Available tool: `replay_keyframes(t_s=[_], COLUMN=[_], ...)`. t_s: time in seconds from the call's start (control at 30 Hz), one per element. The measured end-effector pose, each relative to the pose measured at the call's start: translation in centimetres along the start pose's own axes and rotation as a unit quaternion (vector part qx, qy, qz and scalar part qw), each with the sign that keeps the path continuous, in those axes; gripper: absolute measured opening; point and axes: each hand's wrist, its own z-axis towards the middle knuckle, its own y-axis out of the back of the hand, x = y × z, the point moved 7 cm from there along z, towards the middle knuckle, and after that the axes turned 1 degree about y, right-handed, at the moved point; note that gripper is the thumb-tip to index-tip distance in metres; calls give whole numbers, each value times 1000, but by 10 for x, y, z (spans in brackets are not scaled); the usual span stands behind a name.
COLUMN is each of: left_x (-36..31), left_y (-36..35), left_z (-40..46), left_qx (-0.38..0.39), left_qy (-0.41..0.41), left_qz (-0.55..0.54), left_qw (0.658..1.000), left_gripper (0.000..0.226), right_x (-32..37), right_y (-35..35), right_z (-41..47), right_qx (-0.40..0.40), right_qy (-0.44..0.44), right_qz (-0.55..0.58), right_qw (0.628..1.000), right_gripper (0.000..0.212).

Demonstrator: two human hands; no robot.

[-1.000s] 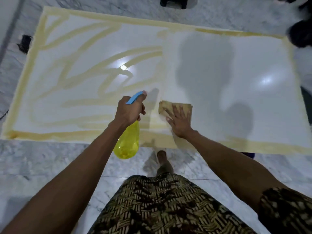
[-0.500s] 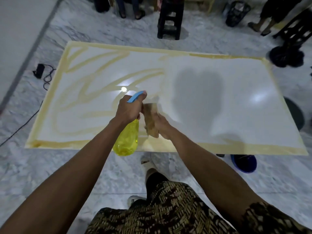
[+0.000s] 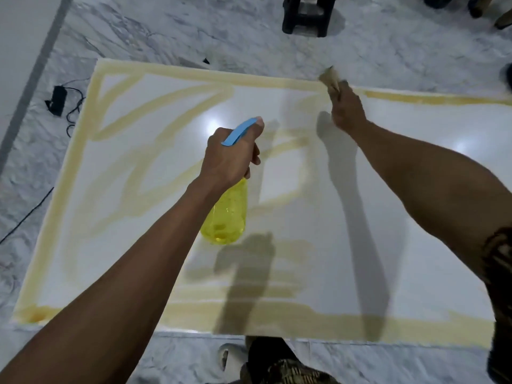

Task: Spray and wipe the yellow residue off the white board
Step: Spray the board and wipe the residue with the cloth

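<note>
Right hand (image 3: 347,106) pinches the cloth (image 3: 329,77) at the board's (image 3: 415,189) far edge, left hand (image 3: 230,159) gripping the spray bottle (image 3: 225,217); overreaching risks smearing residue.

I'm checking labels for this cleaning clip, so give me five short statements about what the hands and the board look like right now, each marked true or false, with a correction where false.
1. The left hand grips the yellow spray bottle. True.
2. The right hand holds the cloth near the board's far edge. True.
3. The white board stands upright against a wall. False: it lies flat on the marble floor.
4. The bottle's trigger head is red. False: it is blue.
5. Yellow residue streaks the board's left part. True.
</note>
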Motion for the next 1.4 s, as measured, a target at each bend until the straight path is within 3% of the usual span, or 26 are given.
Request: replay_keyframes(t_s=[0.13,0.2,0.3,0.43,0.6,0.83,1.0,1.07,1.13,1.23,1.3,1.4], left_x=[21,30,45,56,65,98,114,114,106,88,75,53], left_y=[-12,-16,-21,-24,-20,-16,-9,-7,-4,2,6,9], left_z=[59,72,77,59,8,-88,-145,-158,-164,-158,-147,-127], left_qx=[8,16,26,34,33,57,68,73,76,64,56,53], left_qy=[11,23,44,57,72,85,86,74,65,52,43,27], left_qz=[7,17,30,48,47,60,58,65,71,81,81,67], left_qw=[1000,999,998,997,996,993,992,992,993,993,994,996], left_gripper=[35,42,46,45,49,63,58,55,50,58,61,56], right_x=[-34,-31,-28,-40,-54,-73,-54,-47,-23,1,4,4], right_y=[-89,-109,-117,-124,-137,-153,-167,-172,-156,-103,-77,-50], right_z=[66,49,10,-47,-161,-328,-429,-448,-454,-427,-397,-336], right_qx=[137,132,102,110,132,129,198,269,331,260,215,149], right_qy=[-8,41,63,83,141,166,130,102,54,-65,-127,-187], right_qz=[-191,-247,-227,-242,-224,-212,-209,-195,-69,175,314,496], right_qw=[972,959,967,960,955,954,949,938,939,948,916,834], right_gripper=[69,61,56,77,57,58,68,76,73,54,47,47])
